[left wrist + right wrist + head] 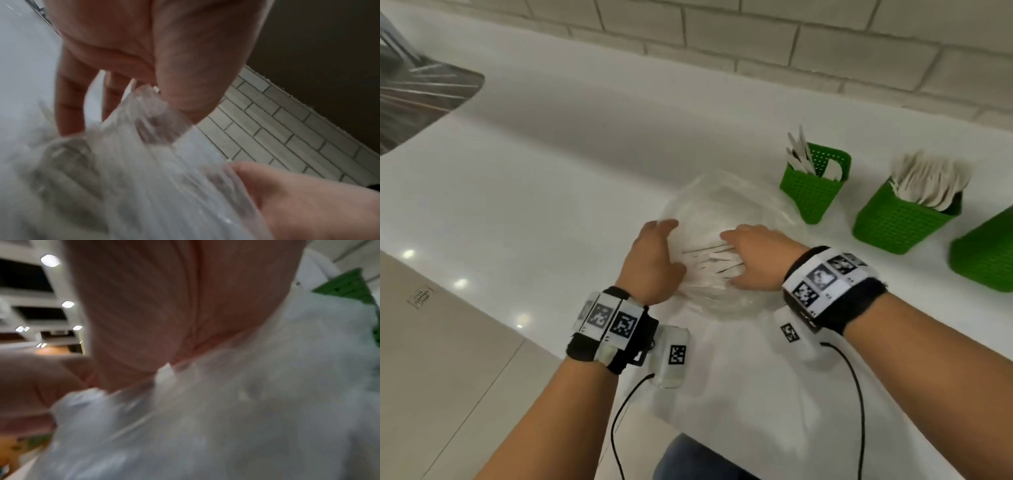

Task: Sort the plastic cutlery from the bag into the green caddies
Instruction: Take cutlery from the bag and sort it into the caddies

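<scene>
- Your left hand [652, 260] pinches a fold of the clear plastic bag [726, 202] between thumb and fingers; the left wrist view shows the film bunched under the thumb [185, 91].
- Your right hand [755, 255] lies on the bag at 3 o'clock of the left one. Whether its grip is clenched on the film or only pressing on it, you cannot tell: the right wrist view is blurred.
- White plastic cutlery [710, 262] lies inside the bag, between your two hands.
- The bag rests on the white table [551, 164].
- Three green caddies stand at 2 o'clock of the bag: the nearest caddy [812, 192] holds a few white pieces, the middle caddy [900, 219] is packed with white cutlery, and the third caddy [986, 253] is cut by the edge.
</scene>
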A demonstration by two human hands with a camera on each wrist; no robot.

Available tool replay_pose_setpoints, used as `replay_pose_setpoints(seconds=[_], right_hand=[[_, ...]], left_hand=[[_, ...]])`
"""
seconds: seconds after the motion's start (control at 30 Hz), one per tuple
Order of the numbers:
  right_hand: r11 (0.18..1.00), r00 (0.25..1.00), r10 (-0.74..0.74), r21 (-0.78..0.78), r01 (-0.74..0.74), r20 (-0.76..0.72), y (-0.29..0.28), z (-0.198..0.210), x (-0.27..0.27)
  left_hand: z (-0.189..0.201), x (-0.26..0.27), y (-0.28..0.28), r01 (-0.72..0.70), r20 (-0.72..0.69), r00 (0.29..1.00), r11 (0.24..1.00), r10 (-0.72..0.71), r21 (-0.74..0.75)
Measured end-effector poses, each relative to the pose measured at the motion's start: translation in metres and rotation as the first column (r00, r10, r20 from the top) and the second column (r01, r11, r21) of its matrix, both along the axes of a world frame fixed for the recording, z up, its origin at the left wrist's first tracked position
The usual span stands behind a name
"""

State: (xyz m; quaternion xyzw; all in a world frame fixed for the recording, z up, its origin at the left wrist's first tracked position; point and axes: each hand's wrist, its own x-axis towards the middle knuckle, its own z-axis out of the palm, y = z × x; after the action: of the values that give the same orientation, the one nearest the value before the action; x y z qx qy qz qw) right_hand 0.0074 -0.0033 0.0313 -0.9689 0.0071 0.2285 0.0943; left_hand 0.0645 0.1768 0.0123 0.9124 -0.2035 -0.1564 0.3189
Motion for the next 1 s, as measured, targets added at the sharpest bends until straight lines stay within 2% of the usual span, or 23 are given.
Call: replay_pose_setpoints(seconds=[0.07, 0.13, 0.23, 0.3, 0.37, 0.43, 0.5, 0.67, 0.8, 1.0], right_hand=[[0.998, 0.994, 0.043, -0.039, -0.047, -0.096, 0.002, 0.001, 0.002], [0.988, 0.989, 0.076, -0.123, -0.091, -0.124, 0.012, 0.001, 0.003], [0.980, 0.991, 0.130, -0.149, -0.132, -0.027, 0.025, -0.003, 0.004], [0.985, 0.993, 0.118, -0.131, -0.116, 0.010, 0.026, -0.002, 0.005], [0.993, 0.998, 0.067, -0.102, -0.067, -0.003, 0.022, 0.000, 0.007], [0.999, 0.998, 0.023, -0.048, -0.020, 0.062, 0.017, -0.001, 0.010], [1.000, 0.995, -0.009, -0.007, 0.010, 0.101, 0.016, -0.005, 0.010], [0.993, 0.998, 0.045, -0.109, -0.049, -0.037, 0.018, -0.008, 0.007], [0.999, 0.996, -0.048, -0.002, 0.049, 0.078, 0.000, 0.010, 0.010], [0.984, 0.983, -0.100, 0.165, 0.074, 0.155, -0.020, 0.011, -0.007]], left_hand=[[0.000, 0.003, 0.001, 0.047, 0.022, 0.999, 0.994, -0.045, -0.099], [0.001, 0.003, -0.003, 0.085, 0.040, 0.996, 0.975, -0.079, -0.204], [0.001, 0.008, -0.006, 0.083, 0.089, 0.995, 0.933, -0.055, -0.350], [0.002, 0.013, -0.003, 0.041, 0.076, 0.997, 0.921, -0.013, -0.387], [0.003, 0.013, 0.000, -0.009, -0.010, 1.000, 0.926, 0.005, -0.377], [0.004, 0.010, 0.001, -0.024, -0.026, 1.000, 0.933, 0.016, -0.358], [0.004, 0.012, 0.000, 0.022, 0.055, 0.998, 0.944, -0.004, -0.330], [-0.002, 0.022, -0.008, 0.108, 0.181, 0.981, 0.964, -0.065, -0.242], [-0.003, 0.031, -0.004, 0.048, 0.145, 0.989, 0.964, -0.010, -0.260], [-0.005, 0.041, 0.001, 0.060, 0.116, 0.993, 0.973, -0.034, -0.223]])
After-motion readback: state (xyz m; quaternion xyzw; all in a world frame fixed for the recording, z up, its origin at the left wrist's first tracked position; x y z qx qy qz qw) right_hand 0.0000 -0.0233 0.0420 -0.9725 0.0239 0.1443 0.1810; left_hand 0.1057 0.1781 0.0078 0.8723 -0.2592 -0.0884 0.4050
